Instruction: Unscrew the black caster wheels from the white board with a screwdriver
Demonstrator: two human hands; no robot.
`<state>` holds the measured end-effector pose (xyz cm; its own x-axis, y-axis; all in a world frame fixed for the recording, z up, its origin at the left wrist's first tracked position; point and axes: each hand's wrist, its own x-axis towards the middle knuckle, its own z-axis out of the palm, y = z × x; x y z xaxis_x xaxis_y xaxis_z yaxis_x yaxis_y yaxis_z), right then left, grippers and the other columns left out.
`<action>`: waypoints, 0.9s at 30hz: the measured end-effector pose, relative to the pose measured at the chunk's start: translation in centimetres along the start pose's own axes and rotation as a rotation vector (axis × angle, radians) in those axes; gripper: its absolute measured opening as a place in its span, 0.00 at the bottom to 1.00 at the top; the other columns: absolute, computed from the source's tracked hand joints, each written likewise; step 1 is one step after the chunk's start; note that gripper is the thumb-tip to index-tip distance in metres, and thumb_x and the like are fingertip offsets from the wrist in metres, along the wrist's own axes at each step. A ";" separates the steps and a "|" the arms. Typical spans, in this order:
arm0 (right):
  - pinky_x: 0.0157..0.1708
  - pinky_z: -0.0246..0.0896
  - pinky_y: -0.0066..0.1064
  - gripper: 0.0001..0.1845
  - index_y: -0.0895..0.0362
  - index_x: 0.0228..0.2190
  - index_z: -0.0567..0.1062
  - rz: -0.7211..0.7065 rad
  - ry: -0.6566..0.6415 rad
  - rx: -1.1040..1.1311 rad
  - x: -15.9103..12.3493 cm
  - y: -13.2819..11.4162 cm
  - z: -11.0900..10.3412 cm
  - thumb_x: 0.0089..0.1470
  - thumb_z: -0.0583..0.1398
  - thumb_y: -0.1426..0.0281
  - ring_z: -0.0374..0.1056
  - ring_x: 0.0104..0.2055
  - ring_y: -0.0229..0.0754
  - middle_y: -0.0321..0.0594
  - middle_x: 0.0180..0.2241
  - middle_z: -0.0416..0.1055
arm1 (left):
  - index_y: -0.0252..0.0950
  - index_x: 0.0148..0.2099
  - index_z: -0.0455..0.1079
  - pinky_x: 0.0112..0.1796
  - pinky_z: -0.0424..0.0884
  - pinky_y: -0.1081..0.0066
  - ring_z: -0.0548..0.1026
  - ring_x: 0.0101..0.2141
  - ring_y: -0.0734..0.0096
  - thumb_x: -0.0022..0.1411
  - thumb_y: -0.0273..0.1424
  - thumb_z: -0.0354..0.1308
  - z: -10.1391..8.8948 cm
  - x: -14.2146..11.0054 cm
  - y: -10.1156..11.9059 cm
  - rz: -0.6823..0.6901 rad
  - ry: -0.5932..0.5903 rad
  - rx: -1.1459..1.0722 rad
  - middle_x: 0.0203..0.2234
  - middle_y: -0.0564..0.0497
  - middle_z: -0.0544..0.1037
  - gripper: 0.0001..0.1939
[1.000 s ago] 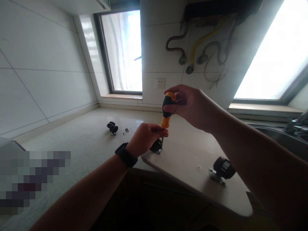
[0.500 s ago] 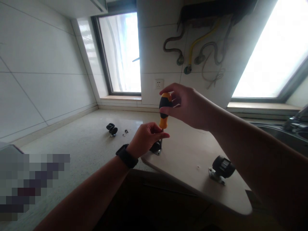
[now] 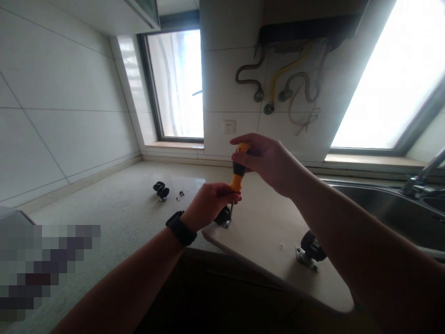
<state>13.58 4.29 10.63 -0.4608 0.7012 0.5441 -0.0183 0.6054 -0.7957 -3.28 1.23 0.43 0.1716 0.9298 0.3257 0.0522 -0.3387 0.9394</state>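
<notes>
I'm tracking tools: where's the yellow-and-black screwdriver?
The screwdriver is near the head view's centre, in the right hand, shaft beside the black-wheeled caster on the pale flat board.

Two hands, a left hand point(image 3: 210, 204) and a right hand point(image 3: 266, 155); one screwdriver point(image 3: 238, 169); one watch point(image 3: 181, 228); one board point(image 3: 264, 222) with two wheels point(image 3: 314, 246) on it; one socket point(image 3: 228, 126); one sink point(image 3: 375, 213); one tap point(image 3: 417, 183); two windows point(image 3: 179, 88); three wall pipes point(image 3: 239, 76). Other wheels point(image 3: 161, 191) and small dark bits point(image 3: 181, 193) on the counter point(image 3: 114, 222) are too unclear to count.
</notes>
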 end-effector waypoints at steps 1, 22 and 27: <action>0.38 0.74 0.37 0.23 0.54 0.45 0.74 0.005 0.002 0.045 0.0 0.0 0.1 0.48 0.71 0.64 0.73 0.36 0.40 0.35 0.33 0.74 | 0.33 0.40 0.79 0.45 0.73 0.67 0.79 0.37 0.71 0.58 0.34 0.69 0.0 0.0 0.0 -0.008 0.019 0.016 0.35 0.47 0.83 0.10; 0.48 0.72 0.43 0.21 0.53 0.51 0.68 -0.007 -0.426 0.119 1.7 0.7 -3.2 0.58 0.66 0.67 0.74 0.47 0.44 0.43 0.46 0.75 | 0.36 0.31 0.63 0.26 0.61 0.74 0.62 0.24 0.77 0.53 0.39 0.73 0.6 0.0 0.7 -0.056 0.136 0.199 0.23 0.59 0.68 0.21; 0.50 0.71 0.43 0.16 0.55 0.51 0.67 -0.059 -0.615 0.314 3.2 2.1 -4.2 0.62 0.61 0.71 0.73 0.50 0.44 0.46 0.49 0.72 | 0.36 0.34 0.66 0.29 0.63 0.72 0.66 0.27 0.74 0.54 0.43 0.73 0.9 0.1 0.4 -0.039 0.177 0.263 0.26 0.56 0.72 0.21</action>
<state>15.81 9.40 11.88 -0.8687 0.2735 0.4130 -0.2720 0.4335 -0.8591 -2.34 1.07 0.72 -0.0083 0.9456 0.3252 0.3116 -0.3066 0.8994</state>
